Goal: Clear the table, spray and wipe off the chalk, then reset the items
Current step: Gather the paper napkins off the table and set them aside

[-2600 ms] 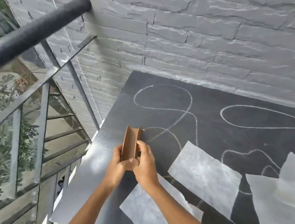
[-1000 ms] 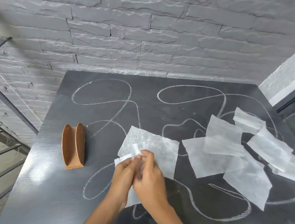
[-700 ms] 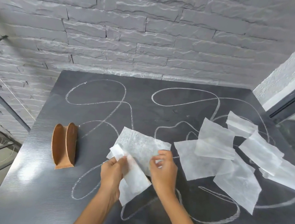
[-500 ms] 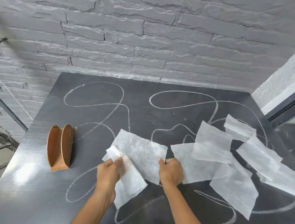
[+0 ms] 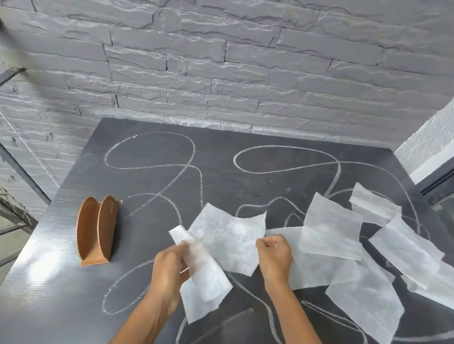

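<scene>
Napkin holder (image 5: 96, 229): one. Napkins (image 5: 331, 230): about eight. Table (image 5: 55, 308): one.
</scene>
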### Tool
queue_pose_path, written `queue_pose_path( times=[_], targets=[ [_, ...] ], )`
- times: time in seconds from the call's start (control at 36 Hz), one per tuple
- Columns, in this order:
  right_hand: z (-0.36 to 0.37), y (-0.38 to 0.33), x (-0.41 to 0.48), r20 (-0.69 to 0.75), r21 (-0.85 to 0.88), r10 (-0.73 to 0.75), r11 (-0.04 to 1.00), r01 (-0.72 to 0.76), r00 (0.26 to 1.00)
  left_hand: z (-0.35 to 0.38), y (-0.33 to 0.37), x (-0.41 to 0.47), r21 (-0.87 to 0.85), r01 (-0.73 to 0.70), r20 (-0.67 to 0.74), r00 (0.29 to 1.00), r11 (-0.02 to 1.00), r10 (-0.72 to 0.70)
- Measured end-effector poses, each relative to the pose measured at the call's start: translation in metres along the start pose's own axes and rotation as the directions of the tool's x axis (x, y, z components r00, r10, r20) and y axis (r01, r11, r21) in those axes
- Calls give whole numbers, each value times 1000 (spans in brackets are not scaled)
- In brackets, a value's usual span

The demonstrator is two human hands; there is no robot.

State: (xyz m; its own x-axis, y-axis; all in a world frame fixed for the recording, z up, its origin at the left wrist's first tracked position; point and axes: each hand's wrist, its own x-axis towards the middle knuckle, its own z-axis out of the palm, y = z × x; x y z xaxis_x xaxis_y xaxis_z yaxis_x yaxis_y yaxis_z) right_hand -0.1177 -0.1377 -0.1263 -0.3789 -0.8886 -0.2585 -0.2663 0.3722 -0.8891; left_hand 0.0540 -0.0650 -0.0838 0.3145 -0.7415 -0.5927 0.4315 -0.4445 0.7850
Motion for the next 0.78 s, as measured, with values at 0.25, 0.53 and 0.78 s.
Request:
queue_pose_path(
  times=[0.25,0.53,0.78],
  targets=[
    [-53,-58,0,-38,-98,-421,904,416,906,17,14,-4,-42,36,128,991,998,-30],
    [-40,-78,-53,309,-479,-555,610,631,772,52,17,-7,49,59,205,977,997,-68],
    [-33,-48,-79,365,-498,-534,580,645,763,66,14,-23,-27,75,297,953,997,-64]
  ],
)
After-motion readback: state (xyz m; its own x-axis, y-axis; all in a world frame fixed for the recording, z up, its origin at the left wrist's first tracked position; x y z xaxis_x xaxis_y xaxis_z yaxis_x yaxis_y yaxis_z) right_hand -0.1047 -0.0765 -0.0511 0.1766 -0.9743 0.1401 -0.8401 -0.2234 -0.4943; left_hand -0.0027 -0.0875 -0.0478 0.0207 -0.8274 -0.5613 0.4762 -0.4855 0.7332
